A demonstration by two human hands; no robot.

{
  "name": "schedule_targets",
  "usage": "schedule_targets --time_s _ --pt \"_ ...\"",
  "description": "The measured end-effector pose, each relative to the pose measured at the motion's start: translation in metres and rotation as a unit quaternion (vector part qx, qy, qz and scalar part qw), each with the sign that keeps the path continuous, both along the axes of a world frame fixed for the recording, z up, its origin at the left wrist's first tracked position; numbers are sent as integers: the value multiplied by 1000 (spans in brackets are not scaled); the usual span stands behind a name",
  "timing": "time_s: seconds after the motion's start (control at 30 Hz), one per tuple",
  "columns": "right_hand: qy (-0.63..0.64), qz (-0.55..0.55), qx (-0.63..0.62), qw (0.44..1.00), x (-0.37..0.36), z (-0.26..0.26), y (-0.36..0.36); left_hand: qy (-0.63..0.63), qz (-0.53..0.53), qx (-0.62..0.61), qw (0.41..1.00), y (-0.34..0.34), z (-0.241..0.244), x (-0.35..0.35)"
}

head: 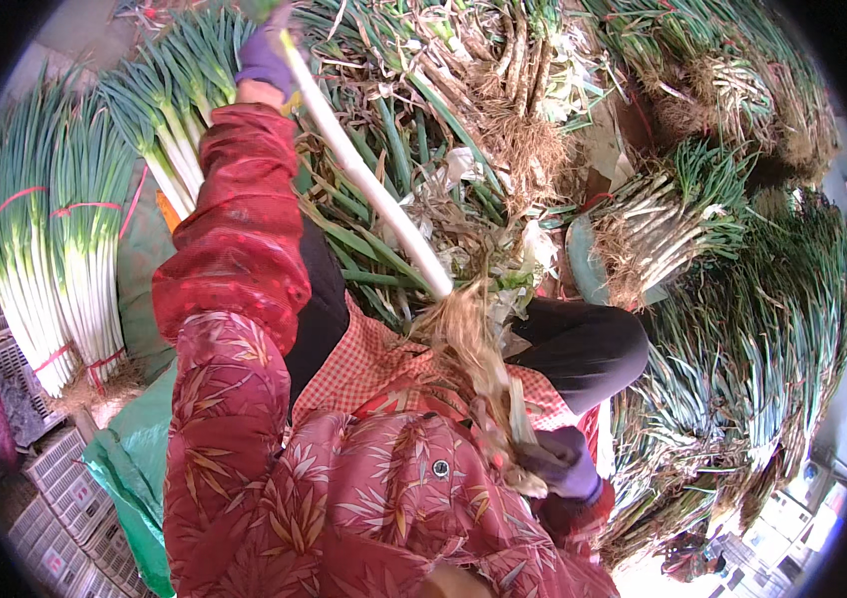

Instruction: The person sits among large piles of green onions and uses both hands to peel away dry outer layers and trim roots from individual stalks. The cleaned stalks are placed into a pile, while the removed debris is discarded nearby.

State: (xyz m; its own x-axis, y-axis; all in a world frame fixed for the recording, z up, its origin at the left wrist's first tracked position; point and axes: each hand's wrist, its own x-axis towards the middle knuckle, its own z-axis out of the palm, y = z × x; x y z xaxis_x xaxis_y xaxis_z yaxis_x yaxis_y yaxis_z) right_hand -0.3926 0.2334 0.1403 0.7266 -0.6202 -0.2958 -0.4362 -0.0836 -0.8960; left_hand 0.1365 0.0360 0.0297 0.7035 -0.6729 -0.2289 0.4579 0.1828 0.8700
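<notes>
My left hand [266,56], in a purple glove, reaches far forward and grips the green upper end of a large green onion [371,176]. Its white stalk slants down to the roots [453,314] over my lap. Low on the right, close to my body, my right hand [565,463], also gloved, is closed on stripped outer leaves [517,441], which hang from near the roots. Clean, trimmed green onions [176,142] lie beside my left forearm. Under the held stalk is a heap of loose leaves and peelings [393,142].
Two tied bundles of clean green onions [87,247] lie at the left, near plastic crates [72,478] and a green sheet [131,448]. Unpeeled onions with roots [528,134] lie ahead. A small bunch [655,224] and a large pile [745,359] are on the right.
</notes>
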Motion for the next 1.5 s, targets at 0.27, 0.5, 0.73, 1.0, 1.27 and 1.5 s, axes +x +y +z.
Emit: schedule_targets --time_s 0.27,0.5,0.73,1.0,1.27,1.5 --pt "47 -21 -413 909 71 -31 -87 -51 -28 -8 998 -1 14 -7" --pt "-15 -12 -151 988 157 -106 -71 -48 20 -45 998 27 37 -15" --pt "-76 44 -265 960 229 -95 -84 -284 -144 57 946 82 105 47" --pt "-148 131 155 968 338 -172 -102 -358 -66 157 918 121 63 223" --pt "122 127 96 980 302 -253 -73 -614 -135 445 638 127 -190 300" --pt "201 126 103 966 298 -198 -123 -373 29 338 864 106 -272 293"
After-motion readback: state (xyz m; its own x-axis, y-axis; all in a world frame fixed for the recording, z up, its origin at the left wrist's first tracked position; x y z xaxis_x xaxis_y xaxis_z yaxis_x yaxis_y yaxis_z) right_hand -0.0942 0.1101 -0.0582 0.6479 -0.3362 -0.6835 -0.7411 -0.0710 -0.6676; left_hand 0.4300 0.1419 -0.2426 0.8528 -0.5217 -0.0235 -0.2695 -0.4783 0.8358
